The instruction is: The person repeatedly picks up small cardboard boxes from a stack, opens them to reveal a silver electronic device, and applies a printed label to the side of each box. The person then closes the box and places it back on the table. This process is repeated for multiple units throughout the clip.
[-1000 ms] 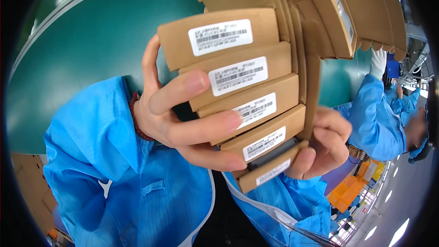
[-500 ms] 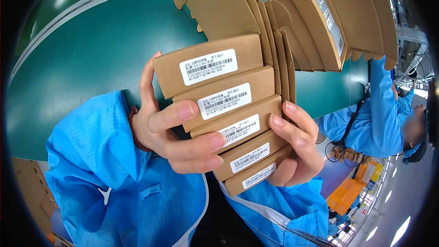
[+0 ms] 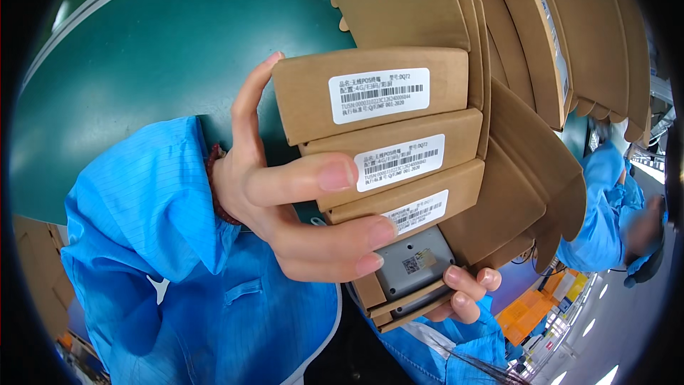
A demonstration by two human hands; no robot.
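Note:
My left hand (image 3: 285,192) is closed round a stack of three brown cardboard boxes (image 3: 303,100), its fingers across the side that carries white barcode labels (image 3: 380,95). The boxes' lids are up and fan out away from me. Beneath the stack, my right hand (image 3: 467,292) grips the lower open cardboard boxes (image 3: 370,292) at their right edge. Between the two groups a flat grey device (image 3: 406,271) with a small square code shows inside a box. A second grey part peeks out below it, mostly hidden.
More open cardboard boxes (image 3: 595,36) stand at the far right on the green table (image 3: 178,50). A person in blue workwear (image 3: 605,207) is beyond them at the right. Orange bins (image 3: 527,316) lie in the background at the lower right.
My right hand has moved down with the lower boxes, parting them from the upper three, so a grey device now shows. The upper boxes in my left hand have shifted right.

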